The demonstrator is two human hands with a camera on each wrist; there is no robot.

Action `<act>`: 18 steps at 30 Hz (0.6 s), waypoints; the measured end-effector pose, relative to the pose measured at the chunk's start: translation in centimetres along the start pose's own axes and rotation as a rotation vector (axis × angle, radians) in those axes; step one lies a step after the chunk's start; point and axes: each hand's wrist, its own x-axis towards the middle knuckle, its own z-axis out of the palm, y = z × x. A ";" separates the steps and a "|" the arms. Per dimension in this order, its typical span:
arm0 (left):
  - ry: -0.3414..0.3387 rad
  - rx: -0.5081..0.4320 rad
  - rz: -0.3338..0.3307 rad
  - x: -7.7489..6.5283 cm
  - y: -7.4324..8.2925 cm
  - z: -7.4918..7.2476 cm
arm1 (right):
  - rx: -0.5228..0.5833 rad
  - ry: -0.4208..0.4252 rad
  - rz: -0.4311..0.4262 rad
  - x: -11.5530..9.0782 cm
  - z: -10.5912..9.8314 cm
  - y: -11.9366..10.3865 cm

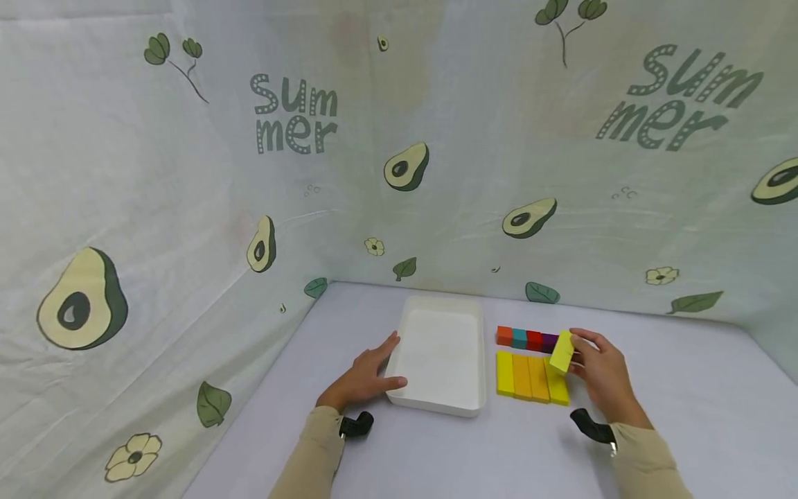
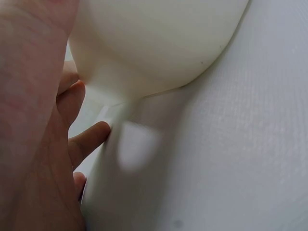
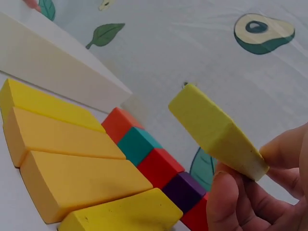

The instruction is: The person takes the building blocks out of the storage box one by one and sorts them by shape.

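Observation:
In the head view my right hand pinches a yellow rectangular block between thumb and fingers. The right wrist view has this block raised and tilted, gripped at one end. Beneath it lie several long blocks side by side, yellow at the ends and orange in between. Behind them runs a row of small cubes: orange-red, teal, red, purple, and another red one partly hidden by the right hand. My left hand, fingers spread, touches the left side of a white tray.
The tray, with nothing in it, stands left of the blocks on a white-covered table. Behind and to the left hangs a pale cloth printed with avocados and leaves. Each wrist wears a black camera mount.

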 end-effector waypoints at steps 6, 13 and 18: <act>0.001 -0.006 -0.007 0.0 -0.2 0.1 | -0.049 -0.040 0.037 0.1 -1.2 0.3; 0.001 -0.005 -0.003 -0.1 0.0 0.1 | -0.125 -0.077 0.055 0.0 -2.3 0.4; 0.010 -0.016 0.014 -0.2 0.1 0.2 | -0.190 -0.091 0.037 0.4 -3.1 0.8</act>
